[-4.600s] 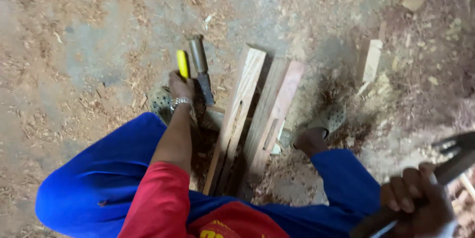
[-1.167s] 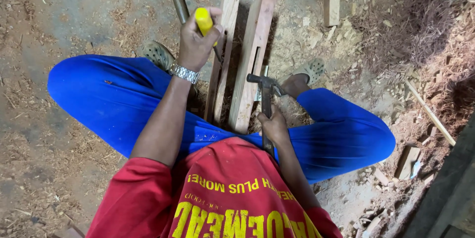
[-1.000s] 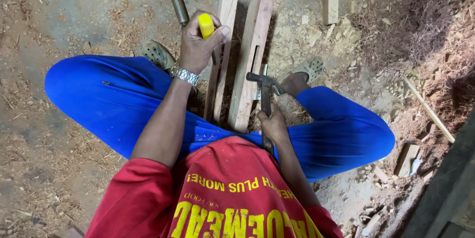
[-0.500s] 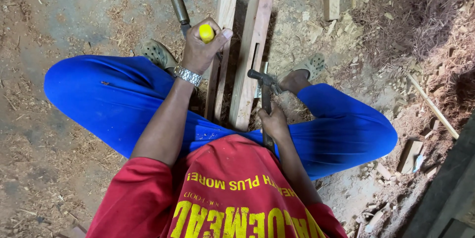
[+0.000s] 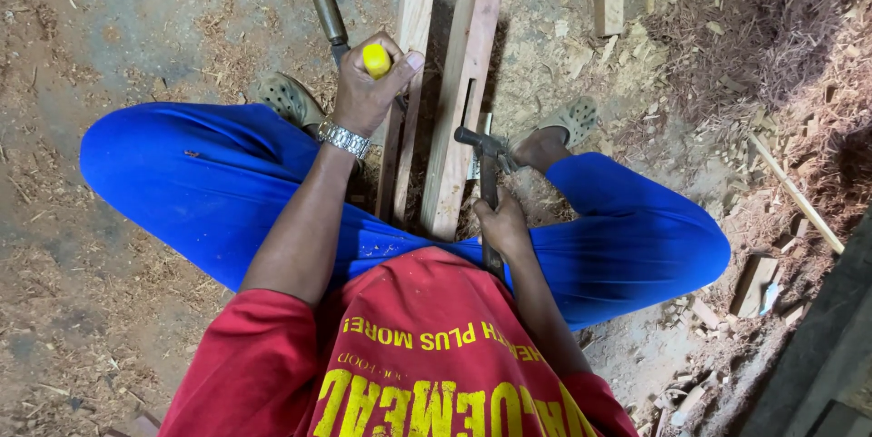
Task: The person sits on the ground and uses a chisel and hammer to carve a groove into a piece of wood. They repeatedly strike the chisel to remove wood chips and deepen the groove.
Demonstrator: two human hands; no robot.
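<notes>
Gripping a yellow-handled chisel (image 5: 376, 61), the left hand (image 5: 366, 92) wraps fully shut, blade hidden beside the mortised plank (image 5: 461, 101) between the feet. Right hand (image 5: 502, 226) clamps a claw hammer (image 5: 486, 173) low on its handle; stiff, head-heavy steel, I'd judge.

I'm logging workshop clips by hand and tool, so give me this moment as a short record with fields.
Setting: dirt floor strewn with sawdust and wood offcuts
Posture: person seated, legs apart, in blue trousers
Left hand: closed around a yellow-handled tool, held upright by the narrow plank
Right hand: gripping a hammer, its head over the slotted plank
On the ground: a second chisel with a brown handle, beyond the left hand
</notes>
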